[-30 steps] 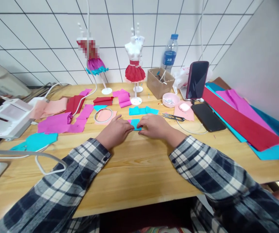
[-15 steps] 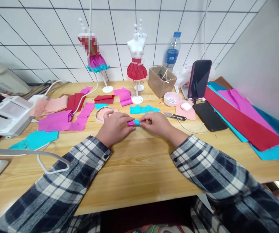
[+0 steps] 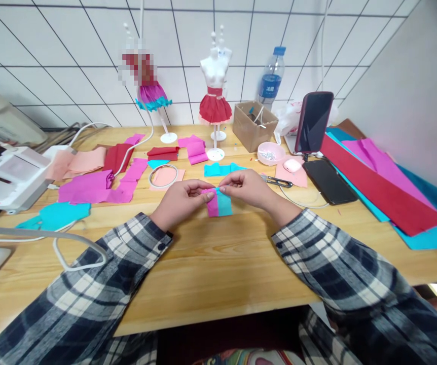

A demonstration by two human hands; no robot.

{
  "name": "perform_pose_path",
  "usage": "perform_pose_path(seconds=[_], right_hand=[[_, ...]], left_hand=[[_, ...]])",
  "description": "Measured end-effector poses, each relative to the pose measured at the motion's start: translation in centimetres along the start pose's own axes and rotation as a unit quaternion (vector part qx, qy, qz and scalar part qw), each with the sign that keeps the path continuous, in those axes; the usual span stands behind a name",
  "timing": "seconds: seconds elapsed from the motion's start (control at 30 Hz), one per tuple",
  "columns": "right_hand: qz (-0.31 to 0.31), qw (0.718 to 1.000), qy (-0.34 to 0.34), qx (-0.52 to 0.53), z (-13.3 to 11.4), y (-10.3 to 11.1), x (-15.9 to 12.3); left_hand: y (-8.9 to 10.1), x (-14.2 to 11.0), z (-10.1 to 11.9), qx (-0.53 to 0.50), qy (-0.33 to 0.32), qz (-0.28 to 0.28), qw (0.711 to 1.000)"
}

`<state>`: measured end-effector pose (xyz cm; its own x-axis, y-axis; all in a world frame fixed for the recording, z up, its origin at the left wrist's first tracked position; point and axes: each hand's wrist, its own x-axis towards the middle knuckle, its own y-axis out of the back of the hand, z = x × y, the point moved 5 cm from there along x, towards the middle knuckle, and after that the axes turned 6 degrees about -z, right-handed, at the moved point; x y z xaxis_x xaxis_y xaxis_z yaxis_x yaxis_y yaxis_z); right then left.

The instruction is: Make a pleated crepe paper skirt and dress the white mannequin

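Note:
Between my hands hangs a small piece of crepe paper [image 3: 221, 205], magenta on its left part and turquoise on its right. My left hand [image 3: 182, 199] pinches its upper edge on the magenta side. My right hand [image 3: 248, 188] pinches the same edge on the turquoise side, fingertips close to the left ones. Just beyond my hands lies a turquoise paper strip [image 3: 220, 170]. Further back, a white mini mannequin [image 3: 214, 71] wears a red paper skirt [image 3: 215, 109].
Thread snips [image 3: 277, 181], a black phone [image 3: 330, 182] and a pink bowl [image 3: 271, 153] lie to the right, near a cardboard box [image 3: 254, 126]. Long paper sheets [image 3: 386, 187] cover the far right. Magenta paper [image 3: 87, 187] and a white ring [image 3: 163, 176] are left. A cable [image 3: 81, 246] loops over my left sleeve.
The crepe paper has turned from nearly edge-on to hanging with its face in view. My left fingers have closed in toward the right ones along its upper edge.

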<state>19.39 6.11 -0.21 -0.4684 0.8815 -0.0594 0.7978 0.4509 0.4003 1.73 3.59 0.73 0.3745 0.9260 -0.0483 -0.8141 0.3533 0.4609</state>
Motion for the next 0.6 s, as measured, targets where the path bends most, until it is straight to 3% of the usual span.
perform_pose_path(seconds=[0.07,0.17,0.43,0.6], right_hand=[[-0.039,0.997,-0.049,0.040,0.5,-0.4,0.0],[-0.059,0.994,-0.080,0.037,0.9,-0.7,0.0],[-0.041,0.996,-0.056,-0.052,1.6,-1.3,0.7],[-0.002,0.992,-0.028,-0.126,1.9,-1.1,1.0]], left_hand=[[0.0,0.2,-0.3,-0.027,-0.001,-0.029,0.999],[0.1,0.6,-0.9,0.047,-0.007,-0.042,0.998],[-0.6,1.4,-2.1,0.158,0.014,-0.069,0.985],[-0.5,1.2,-1.3,0.237,0.010,-0.041,0.971]])
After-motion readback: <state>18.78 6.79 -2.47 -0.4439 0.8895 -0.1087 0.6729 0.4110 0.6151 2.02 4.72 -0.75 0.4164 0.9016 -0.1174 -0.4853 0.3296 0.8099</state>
